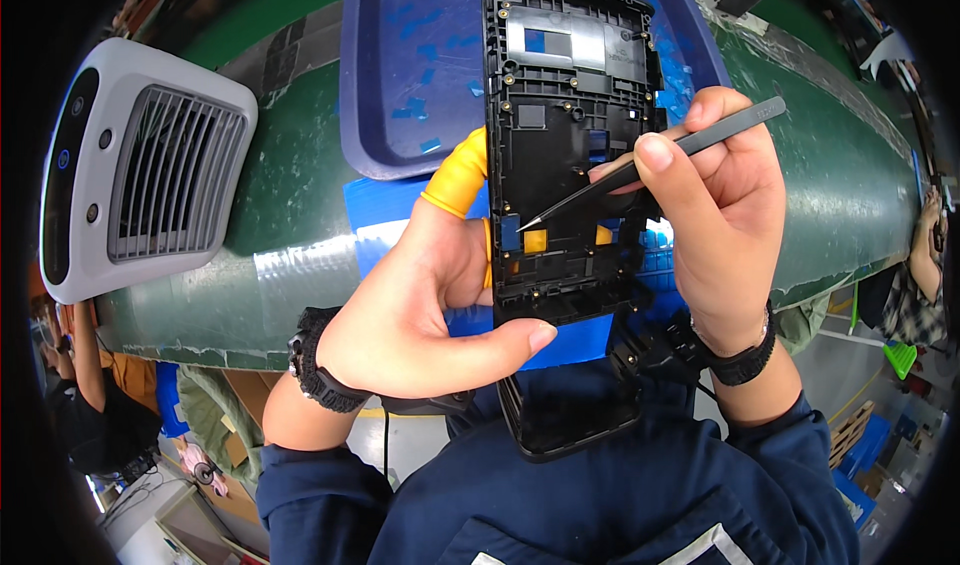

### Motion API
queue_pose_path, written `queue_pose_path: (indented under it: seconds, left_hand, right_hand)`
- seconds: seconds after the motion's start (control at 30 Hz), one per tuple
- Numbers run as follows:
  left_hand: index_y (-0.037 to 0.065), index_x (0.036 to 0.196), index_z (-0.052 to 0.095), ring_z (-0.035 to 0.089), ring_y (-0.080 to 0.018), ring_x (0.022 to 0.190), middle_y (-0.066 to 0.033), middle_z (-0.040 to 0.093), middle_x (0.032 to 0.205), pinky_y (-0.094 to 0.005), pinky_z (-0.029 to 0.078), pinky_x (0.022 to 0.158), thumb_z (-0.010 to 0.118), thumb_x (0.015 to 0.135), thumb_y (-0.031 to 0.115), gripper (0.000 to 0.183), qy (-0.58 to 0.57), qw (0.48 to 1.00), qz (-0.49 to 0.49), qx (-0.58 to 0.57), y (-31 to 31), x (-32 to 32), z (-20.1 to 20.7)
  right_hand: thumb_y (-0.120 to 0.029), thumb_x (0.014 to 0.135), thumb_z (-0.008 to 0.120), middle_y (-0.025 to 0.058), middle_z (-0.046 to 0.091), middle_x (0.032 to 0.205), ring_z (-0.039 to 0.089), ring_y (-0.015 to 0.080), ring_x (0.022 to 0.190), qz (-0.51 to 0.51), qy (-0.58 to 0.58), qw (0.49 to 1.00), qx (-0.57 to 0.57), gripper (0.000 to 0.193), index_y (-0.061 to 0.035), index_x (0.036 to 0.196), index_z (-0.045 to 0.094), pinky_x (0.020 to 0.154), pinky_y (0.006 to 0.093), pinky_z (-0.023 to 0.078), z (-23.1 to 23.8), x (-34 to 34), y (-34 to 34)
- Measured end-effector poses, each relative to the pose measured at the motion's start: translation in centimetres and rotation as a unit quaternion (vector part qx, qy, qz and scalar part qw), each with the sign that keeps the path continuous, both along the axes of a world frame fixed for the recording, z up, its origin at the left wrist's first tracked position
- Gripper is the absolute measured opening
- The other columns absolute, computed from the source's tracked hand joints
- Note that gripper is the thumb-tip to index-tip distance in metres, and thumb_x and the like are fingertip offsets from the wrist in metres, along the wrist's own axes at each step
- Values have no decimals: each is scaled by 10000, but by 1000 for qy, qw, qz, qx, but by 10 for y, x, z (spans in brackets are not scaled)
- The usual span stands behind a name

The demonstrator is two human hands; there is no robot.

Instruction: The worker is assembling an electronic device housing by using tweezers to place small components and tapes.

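Note:
My left hand [420, 275] grips a black plastic housing [560, 175] by its left side, the thumb along the lower edge and a yellow finger cot [457, 173] on one finger. The housing stands on end with its ribbed inner side toward me. Between thumb and fingers, my right hand [720, 215] holds dark tweezers [690, 145]. Their tips meet the housing near a small blue piece [511, 232] at its lower left. Small yellow patches show through openings beside it; a square dark pad [531, 117] sits higher up.
Behind the housing lies a blue tray [375, 75] with scattered blue film bits, on a green bench [300, 165]. A white grilled appliance [90, 275] stands at the left. Blue sheet [372, 220] lies under my hands. A second black part [570, 420] is below the housing. Other people are at both sides.

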State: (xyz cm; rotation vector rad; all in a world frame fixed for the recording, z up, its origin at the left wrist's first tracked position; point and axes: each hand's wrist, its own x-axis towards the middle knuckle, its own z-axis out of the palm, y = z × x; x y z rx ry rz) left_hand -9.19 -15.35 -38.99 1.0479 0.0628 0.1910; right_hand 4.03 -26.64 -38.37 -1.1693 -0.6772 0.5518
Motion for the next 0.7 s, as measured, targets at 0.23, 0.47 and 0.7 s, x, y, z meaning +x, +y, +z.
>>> queue_pose_path:
  seconds: [0.23, 0.47, 0.7]
  left_hand:
    - [-14, 1270, 175, 325, -228, 1163, -148, 308, 1259, -351, 253, 959, 415, 756, 31, 569, 67, 996, 59, 23, -1, 4, 9]
    - [-18, 1258, 201, 369, -224, 1132, -155, 336, 1236, -341, 285, 942, 423, 758, 32, 549, 100, 994, 42, 6, 2, 5, 13]
    - [-21, 1227, 280, 543, -194, 903, -145, 498, 1070, -274, 424, 783, 445, 770, 142, 512, 139, 987, 71, -29, 8, 7, 17]
  right_hand:
    - [-24, 789, 513, 72, 554, 729, 595, 181, 700, -12, -6, 1000, -8, 233, -44, 939, 335, 632, 262, 481, -2, -3, 2]
    - [-60, 817, 483, 101, 567, 731, 532, 107, 644, -66, -99, 992, 39, 198, -54, 952, 338, 523, 184, 340, 3, -1, -4]
    - [-63, 829, 456, 199, 561, 820, 555, 198, 732, -11, -258, 964, 60, 238, -43, 978, 271, 690, 248, 425, 19, 10, -14]
